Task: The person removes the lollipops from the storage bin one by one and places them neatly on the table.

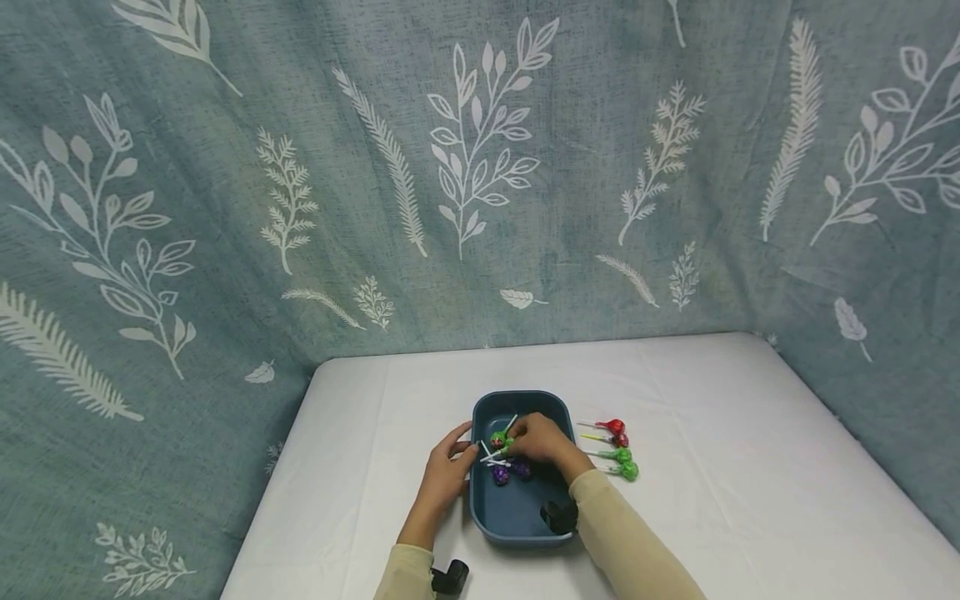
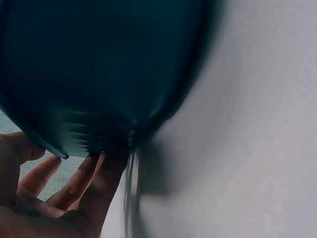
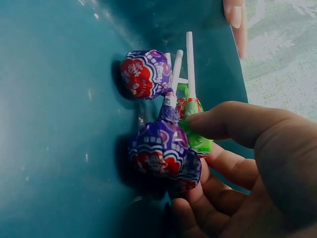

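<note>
A dark blue rectangular bin (image 1: 517, 510) stands on the white table. My left hand (image 1: 444, 475) holds its left side, thumb at the rim and fingers against the outer wall (image 2: 99, 64). Inside the bin, my right hand (image 1: 542, 440) pinches a green-wrapped lollipop (image 3: 198, 141) between thumb and fingers, its white stick pointing away. Purple-and-red lollipops (image 3: 157, 148) lie right beside those fingers, one of them a little farther off (image 3: 143, 74). Another green lollipop (image 1: 497, 439) is near the bin's left wall, its stick slanting up. Several white sticks cross one another there.
Right of the bin, on the table (image 1: 735, 467), several lollipops lie in a column: a red one (image 1: 615, 426), a darker red one with a yellow stick (image 1: 621, 440), and green ones (image 1: 628, 471). A patterned blue-green cloth (image 1: 480, 292) hangs behind and beside the table.
</note>
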Available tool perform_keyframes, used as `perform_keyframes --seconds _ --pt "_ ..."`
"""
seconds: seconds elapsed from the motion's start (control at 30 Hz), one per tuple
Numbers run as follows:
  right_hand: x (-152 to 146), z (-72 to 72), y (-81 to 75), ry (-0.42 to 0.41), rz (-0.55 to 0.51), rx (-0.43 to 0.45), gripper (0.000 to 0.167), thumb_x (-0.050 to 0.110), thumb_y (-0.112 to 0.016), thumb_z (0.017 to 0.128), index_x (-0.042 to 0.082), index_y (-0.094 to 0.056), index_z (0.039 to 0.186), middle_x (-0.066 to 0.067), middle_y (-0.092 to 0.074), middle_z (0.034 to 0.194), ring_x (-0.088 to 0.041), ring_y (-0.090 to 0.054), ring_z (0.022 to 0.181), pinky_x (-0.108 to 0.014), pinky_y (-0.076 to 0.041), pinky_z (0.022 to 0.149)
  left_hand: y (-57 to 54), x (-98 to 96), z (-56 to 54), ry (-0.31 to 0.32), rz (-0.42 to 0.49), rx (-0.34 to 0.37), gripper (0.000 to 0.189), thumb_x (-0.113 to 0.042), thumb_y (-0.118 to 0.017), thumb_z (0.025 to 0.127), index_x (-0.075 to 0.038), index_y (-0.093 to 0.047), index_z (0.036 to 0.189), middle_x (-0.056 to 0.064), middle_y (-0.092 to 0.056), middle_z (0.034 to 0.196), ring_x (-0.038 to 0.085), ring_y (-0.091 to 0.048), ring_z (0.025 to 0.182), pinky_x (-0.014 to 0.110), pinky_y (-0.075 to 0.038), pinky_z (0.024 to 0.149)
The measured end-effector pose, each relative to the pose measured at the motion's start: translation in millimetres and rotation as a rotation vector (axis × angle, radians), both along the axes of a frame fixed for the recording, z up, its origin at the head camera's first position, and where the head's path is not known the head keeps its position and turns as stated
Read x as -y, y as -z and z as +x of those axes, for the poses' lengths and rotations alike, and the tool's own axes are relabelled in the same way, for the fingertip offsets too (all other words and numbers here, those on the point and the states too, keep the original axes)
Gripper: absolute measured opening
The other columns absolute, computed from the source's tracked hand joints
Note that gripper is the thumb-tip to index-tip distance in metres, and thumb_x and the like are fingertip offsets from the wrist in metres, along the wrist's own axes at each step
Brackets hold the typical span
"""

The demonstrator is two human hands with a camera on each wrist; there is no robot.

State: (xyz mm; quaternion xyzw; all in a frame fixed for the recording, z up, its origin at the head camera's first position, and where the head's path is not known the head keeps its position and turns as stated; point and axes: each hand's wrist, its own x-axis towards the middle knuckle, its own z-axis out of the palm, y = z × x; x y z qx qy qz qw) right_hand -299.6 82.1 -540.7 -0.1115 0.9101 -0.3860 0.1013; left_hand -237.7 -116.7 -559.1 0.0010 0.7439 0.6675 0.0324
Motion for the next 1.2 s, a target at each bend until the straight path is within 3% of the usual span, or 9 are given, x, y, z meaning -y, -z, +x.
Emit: perform_keyframes --seconds 0.27,0.57,0.63,0.8,0.9,1.03,1.2 --pt "-1.7 -0.9 -0.6 0.048 -0.039 -0.077 0.020 0.006 -0.081 0.072 0.003 -0.074 0.090 0.000 -0.064 0.075 -0.014 -0.056 0.069 -0.031 -0.050 0.062 -10.5 -3.1 4.4 0.015 0.016 -0.008 0.048 -0.004 -0.054 0.102 0.002 -0.046 0.149 0.038 -0.055 0.130 0.050 -0.062 0.111 0.057 -0.059 0.080" --pt "-5.7 -2.7 -11.6 0.067 -0.058 -0.081 0.020 0.008 -0.082 0.075 0.005 -0.073 0.093 0.000 -0.066 0.081 -0.015 -0.060 0.075 -0.033 -0.053 0.067 1.5 -2.2 -1.2 -0.001 0.021 0.000 0.048 -0.009 -0.057 0.103 -0.005 -0.048 0.150 0.033 -0.057 0.131 0.043 -0.064 0.110 0.051 -0.061 0.078" --pt "-7.6 -2.8 -15.9 0.066 -0.057 -0.090 0.020 0.009 -0.081 0.076 0.005 -0.072 0.093 0.000 -0.066 0.082 -0.015 -0.060 0.076 -0.034 -0.054 0.069 -3.0 -2.5 0.9 0.001 0.022 -0.003 0.048 -0.007 -0.056 0.102 -0.002 -0.048 0.149 0.035 -0.057 0.130 0.045 -0.064 0.110 0.053 -0.060 0.078" --pt "-13.1 0.5 -27.5 0.067 -0.086 -0.116 0.021 0.011 -0.082 0.078 0.005 -0.073 0.096 0.000 -0.068 0.084 -0.016 -0.063 0.079 -0.037 -0.055 0.073 -30.6 -2.9 16.1 0.018 0.026 -0.018 0.047 -0.004 -0.056 0.101 0.004 -0.047 0.147 0.038 -0.056 0.127 0.047 -0.064 0.107 0.054 -0.060 0.078" --pt "-19.4 5.6 -32.7 0.078 -0.114 -0.133 0.022 0.012 -0.082 0.079 0.005 -0.073 0.099 -0.001 -0.069 0.086 -0.016 -0.063 0.080 -0.039 -0.056 0.074 -21.2 -2.3 12.9 0.013 0.018 -0.030 0.048 -0.007 -0.058 0.101 0.001 -0.048 0.147 0.035 -0.058 0.127 0.043 -0.066 0.106 0.052 -0.061 0.076" --pt "-29.9 13.6 -40.3 0.097 -0.136 -0.142 0.025 0.015 -0.080 0.082 0.005 -0.073 0.103 -0.002 -0.069 0.090 -0.018 -0.064 0.084 -0.041 -0.056 0.075 3.0 -1.9 1.9 -0.013 0.005 -0.024 0.049 -0.012 -0.059 0.102 -0.005 -0.049 0.149 0.030 -0.060 0.127 0.038 -0.067 0.106 0.050 -0.062 0.074" --pt "-40.1 22.0 -47.2 0.122 -0.152 -0.163 0.027 0.018 -0.079 0.084 0.005 -0.072 0.106 -0.003 -0.070 0.094 -0.021 -0.066 0.089 -0.043 -0.056 0.077 -3.4 -3.1 5.0 -0.022 -0.005 -0.010 0.048 -0.011 -0.058 0.102 -0.004 -0.049 0.149 0.030 -0.060 0.127 0.041 -0.066 0.107 0.051 -0.061 0.078"
